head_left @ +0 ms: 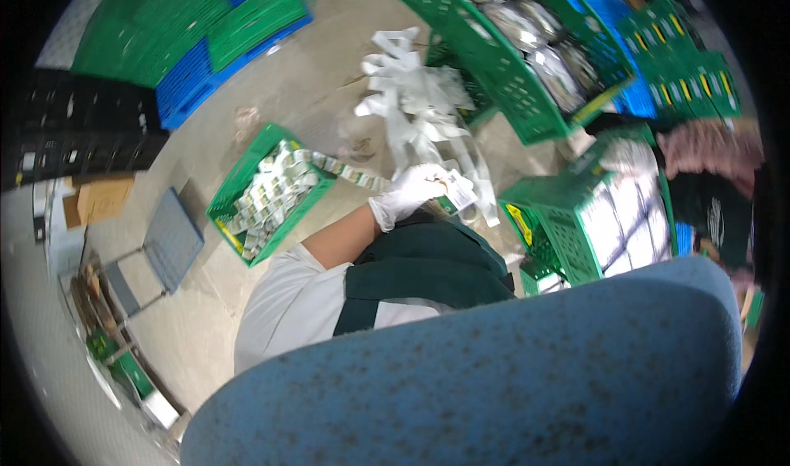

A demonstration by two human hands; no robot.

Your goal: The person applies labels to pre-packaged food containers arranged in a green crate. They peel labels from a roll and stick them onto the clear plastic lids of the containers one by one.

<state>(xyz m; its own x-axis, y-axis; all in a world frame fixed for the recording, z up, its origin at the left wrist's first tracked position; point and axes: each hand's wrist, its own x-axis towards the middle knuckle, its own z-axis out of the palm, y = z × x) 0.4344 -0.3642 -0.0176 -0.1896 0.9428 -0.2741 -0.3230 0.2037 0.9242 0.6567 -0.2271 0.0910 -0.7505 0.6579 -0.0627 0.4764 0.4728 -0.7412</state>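
My left hand, in a white glove, is closed on the end of a strip of printed labels in front of my dark green apron. The strip trails left into a green crate heaped with more folded label strip. At the fingertips a white and green label piece sticks out to the right. My right hand does not show. Just beyond my left hand, long white backing strips lie tangled, hanging down near my lap.
A green crate of clear packs stands far right. Nearer right, a person's pink sleeve reaches toward a crate of white packs. Green and blue pallets, black crates and a grey trolley stand left. A blue speckled surface covers the lower view.
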